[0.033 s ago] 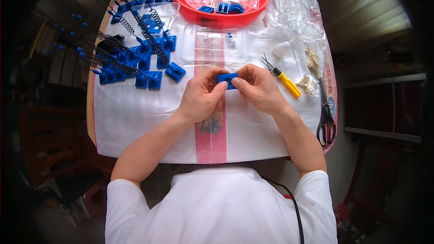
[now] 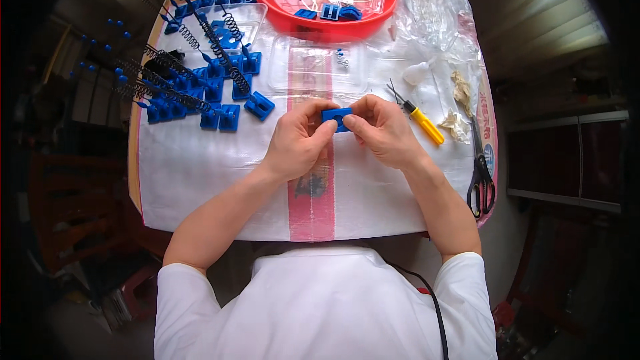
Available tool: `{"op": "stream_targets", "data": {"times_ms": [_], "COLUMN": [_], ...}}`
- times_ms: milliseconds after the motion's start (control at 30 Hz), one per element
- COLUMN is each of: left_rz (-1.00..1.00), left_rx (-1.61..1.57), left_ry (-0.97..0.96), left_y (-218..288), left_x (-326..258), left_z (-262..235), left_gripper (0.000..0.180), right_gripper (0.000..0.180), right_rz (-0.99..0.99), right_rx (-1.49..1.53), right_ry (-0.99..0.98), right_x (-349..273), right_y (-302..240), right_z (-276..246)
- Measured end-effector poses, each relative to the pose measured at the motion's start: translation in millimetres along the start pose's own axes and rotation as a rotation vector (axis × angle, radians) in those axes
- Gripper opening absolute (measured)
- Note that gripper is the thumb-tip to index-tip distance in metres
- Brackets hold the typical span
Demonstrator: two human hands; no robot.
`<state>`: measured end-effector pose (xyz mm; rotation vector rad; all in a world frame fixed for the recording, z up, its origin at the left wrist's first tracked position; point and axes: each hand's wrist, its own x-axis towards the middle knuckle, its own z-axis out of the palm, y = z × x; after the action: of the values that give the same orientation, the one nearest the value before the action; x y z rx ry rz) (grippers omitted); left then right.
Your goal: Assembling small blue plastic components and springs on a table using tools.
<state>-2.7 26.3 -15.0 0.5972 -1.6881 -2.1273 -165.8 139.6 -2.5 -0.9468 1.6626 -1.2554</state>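
Between my two hands is a small blue plastic block [image 2: 337, 116] with a round recess in its face. My left hand [image 2: 299, 140] grips its left side, thumb in front and fingers curled behind. On its right side, my right hand [image 2: 383, 133] pinches it the same way, the thumb pressed near the recess. The fingers hide its ends and back. To the left of my hands lies a loose blue piece [image 2: 259, 106]. Beyond them is a shallow clear plastic tray [image 2: 283, 80] with a few tiny blue and metallic parts [image 2: 342, 58].
Blue bases with upright black springs [image 2: 220, 60] crowd the far left. A red basin [image 2: 320, 27] holding blue parts stands at the back. To the right lie a yellow-handled screwdriver [image 2: 425, 125], black scissors [image 2: 480, 187], crumpled tissue [image 2: 455, 127] and clear plastic film [image 2: 433, 7].
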Motion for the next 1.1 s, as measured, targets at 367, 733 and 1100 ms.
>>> {"op": "stream_targets", "data": {"times_ms": [367,733,1100], "left_rz": [-0.083,-0.023,-0.017], "left_rx": [-0.049,0.014,0.018], "left_ry": [0.003,-0.008,0.024], "left_y": [8,1,3], "left_x": [1,1,1], "left_z": [1,2,4], "left_gripper": [0.022,0.022,0.024], "right_gripper": [0.021,0.022,0.020], "right_rz": [0.046,-0.026,-0.010], "right_rx": [-0.022,0.001,0.124], "right_ry": [-0.023,-0.024,-0.063], "right_x": [1,2,2], "right_y": [-4,3,4], "right_z": [1,-2,-5]}}
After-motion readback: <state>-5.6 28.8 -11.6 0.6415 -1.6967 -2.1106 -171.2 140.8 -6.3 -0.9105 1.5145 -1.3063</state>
